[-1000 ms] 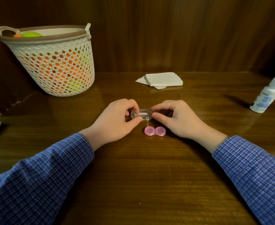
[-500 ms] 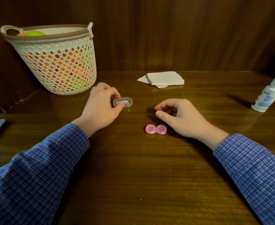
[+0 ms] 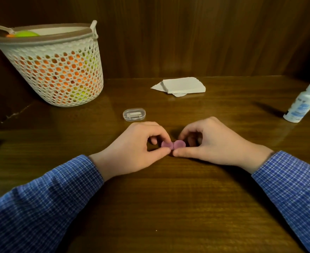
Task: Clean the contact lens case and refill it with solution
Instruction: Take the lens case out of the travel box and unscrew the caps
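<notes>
Fingers of both hands pinch the pink lens case [image 3: 173,144], the left hand [image 3: 139,152] on one cap and the right hand [image 3: 211,143] on the other; hold one side firm and twist the other cap slowly.

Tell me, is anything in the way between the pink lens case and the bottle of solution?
Nothing visible. Both hands, the left hand and right hand, pinch the pink lens case. Between it and the solution bottle at the far right only bare table shows.
</notes>
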Tool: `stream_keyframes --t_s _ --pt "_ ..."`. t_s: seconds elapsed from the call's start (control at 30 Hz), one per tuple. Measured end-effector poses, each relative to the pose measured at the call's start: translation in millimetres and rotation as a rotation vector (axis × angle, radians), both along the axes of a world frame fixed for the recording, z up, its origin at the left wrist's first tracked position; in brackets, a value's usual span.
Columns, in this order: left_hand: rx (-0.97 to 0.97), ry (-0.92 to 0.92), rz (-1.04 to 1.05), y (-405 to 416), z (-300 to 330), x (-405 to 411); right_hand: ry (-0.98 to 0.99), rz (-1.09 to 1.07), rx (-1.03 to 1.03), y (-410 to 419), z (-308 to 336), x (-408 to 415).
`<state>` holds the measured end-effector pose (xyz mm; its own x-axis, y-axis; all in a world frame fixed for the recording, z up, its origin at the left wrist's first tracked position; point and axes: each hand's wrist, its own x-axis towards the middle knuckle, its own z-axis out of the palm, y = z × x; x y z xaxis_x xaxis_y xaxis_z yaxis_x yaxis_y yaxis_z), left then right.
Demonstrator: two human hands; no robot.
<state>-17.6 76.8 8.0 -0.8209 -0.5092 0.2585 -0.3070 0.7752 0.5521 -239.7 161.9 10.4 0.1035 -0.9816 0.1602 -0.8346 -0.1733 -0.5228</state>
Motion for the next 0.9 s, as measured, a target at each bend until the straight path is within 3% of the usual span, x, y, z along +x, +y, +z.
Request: stream_keyframes --t_s 0.3,0.9 --pt "-0.015 0.1 -0.017 8.5 0.8 3.0 -0.062 0.014 -0.011 7.7 -1.5 14.9" --pt "-0.069 0.075 -0.056 11.6 3.0 2.9 -0.079 0.189 0.022 3.1 1.8 9.1"
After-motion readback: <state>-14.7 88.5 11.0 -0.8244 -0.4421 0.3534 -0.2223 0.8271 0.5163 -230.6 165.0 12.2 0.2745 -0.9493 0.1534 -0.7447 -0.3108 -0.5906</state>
